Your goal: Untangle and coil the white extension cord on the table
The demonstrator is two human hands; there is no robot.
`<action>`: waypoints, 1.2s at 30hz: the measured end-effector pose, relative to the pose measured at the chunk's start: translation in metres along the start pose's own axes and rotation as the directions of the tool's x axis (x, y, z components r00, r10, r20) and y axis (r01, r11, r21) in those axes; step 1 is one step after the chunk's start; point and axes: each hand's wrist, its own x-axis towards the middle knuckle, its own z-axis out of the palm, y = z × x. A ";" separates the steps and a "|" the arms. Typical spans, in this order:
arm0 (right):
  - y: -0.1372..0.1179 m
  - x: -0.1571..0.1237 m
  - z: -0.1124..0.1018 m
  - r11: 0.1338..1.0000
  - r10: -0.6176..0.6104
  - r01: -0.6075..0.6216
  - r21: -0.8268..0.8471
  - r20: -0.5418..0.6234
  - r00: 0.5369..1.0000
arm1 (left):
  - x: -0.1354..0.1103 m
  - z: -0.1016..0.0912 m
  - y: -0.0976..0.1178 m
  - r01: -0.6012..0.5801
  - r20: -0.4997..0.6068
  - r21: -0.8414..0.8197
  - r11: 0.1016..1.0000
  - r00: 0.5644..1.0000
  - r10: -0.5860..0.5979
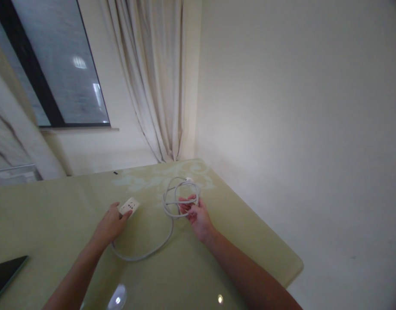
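Observation:
A white power strip [131, 206] with socket holes on its face is gripped at its near end by my left hand [112, 224]. From under that hand its pale grey cord [143, 257] runs in a wide curve over the table to several loose loops. My right hand [196, 215] has its fingers curled round the near side of these loops, palm turned up. At the far side of the coil sits a small white piece, perhaps the plug [188, 179], too blurred to be sure.
The glossy green table [249, 241] meets a plain wall [282, 107] on the right. At the lower left lies a dark flat object [7, 275]. A small black item [116, 172] rests near the far edge. Behind are a curtain [153, 77] and a window [62, 56].

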 end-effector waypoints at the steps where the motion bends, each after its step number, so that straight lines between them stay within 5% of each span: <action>1: 0.000 0.000 0.000 1.000 0.008 -0.008 0.020 0.004 1.000 | -0.002 0.002 0.000 0.000 0.009 0.027 1.000 1.000 0.000; 5: -0.002 0.000 0.000 0.996 0.029 -0.033 0.088 0.045 0.999 | -0.015 -0.006 0.027 -0.064 -0.049 0.119 0.991 0.996 0.070; 8: -0.002 -0.002 0.000 0.990 0.049 -0.059 0.125 0.087 0.995 | -0.030 -0.012 0.072 -0.233 0.007 -0.236 0.943 0.970 0.242; 10: -0.001 -0.004 0.000 0.987 0.063 -0.078 0.138 0.110 0.992 | -0.042 -0.013 0.102 -0.152 0.201 -0.501 0.852 0.937 0.285; 13: 0.001 -0.006 0.000 0.988 0.087 -0.103 0.111 0.143 0.986 | -0.055 -0.013 0.129 -0.119 0.207 -0.582 0.804 0.935 0.288; 19: -0.004 0.001 -0.002 0.994 0.089 -0.089 0.071 -0.008 0.996 | -0.051 -0.020 0.119 -0.164 0.107 -0.618 0.769 0.951 0.289; 24: -0.013 0.011 -0.008 0.991 -0.056 0.044 -0.128 -0.092 0.994 | -0.051 -0.032 0.118 -0.247 0.051 -0.572 0.782 0.941 0.334; 27: -0.011 0.009 -0.007 0.880 -0.292 0.255 -0.400 -0.034 0.956 | -0.056 -0.034 0.126 -0.316 0.003 -0.567 0.761 0.923 0.385; 30: -0.010 0.003 -0.005 0.630 -0.510 0.440 -0.640 0.086 0.856 | -0.059 -0.035 0.131 -0.406 -0.042 -0.581 0.706 0.881 0.472; 33: -0.016 0.001 -0.005 0.467 -0.616 0.494 -0.733 0.131 0.777 | -0.059 -0.037 0.129 -0.381 0.016 -0.585 0.716 0.877 0.479; 36: -0.022 0.002 -0.008 0.424 -0.629 0.528 -0.736 0.180 0.756 | -0.056 -0.039 0.126 -0.325 0.079 -0.564 0.759 0.894 0.441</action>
